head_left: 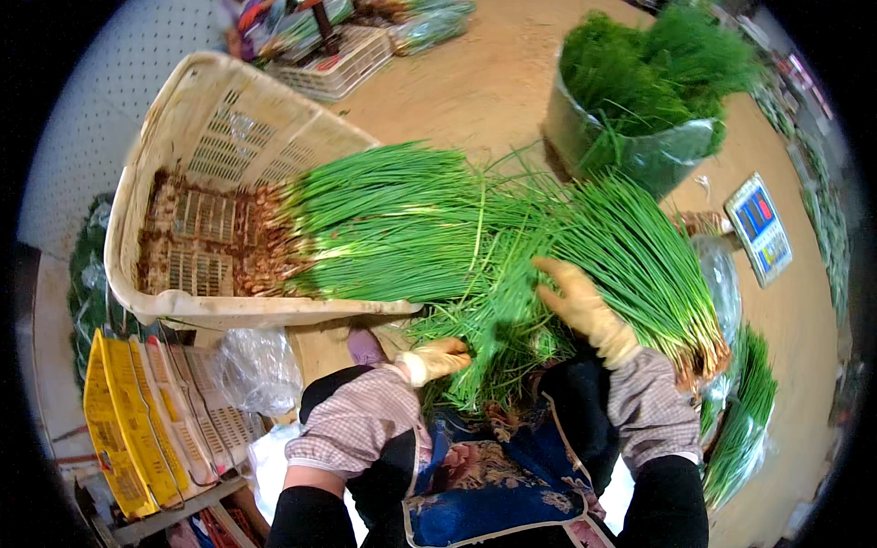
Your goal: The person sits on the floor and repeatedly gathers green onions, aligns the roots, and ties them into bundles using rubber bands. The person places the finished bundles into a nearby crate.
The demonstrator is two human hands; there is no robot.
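Loose, tangled green onion leaves (512, 315) lie in a heap before me. My left hand (437, 362), in a yellow rubber glove, rests against the heap's near left edge, its fingers stretched toward the leaves. On the heap's right side is my right hand (585, 309), gloved alike, fingers extended and apart, with no bundle in its grasp. Beyond it lies a thick bunch of green onions (639, 265), roots toward the lower right. More green onions (393, 224) lie in rows, their brown root ends inside a tipped, soil-stained plastic crate (219, 306) at left.
A clear bag of feathery dill-like greens (630, 110) stands at the back right, near a blue-and-white packet (760, 228). Bagged green onions (742, 420) lie at the right. Yellow crates (128, 429) and a crumpled plastic bag (260, 370) are at lower left. A low white crate (343, 68) stands behind.
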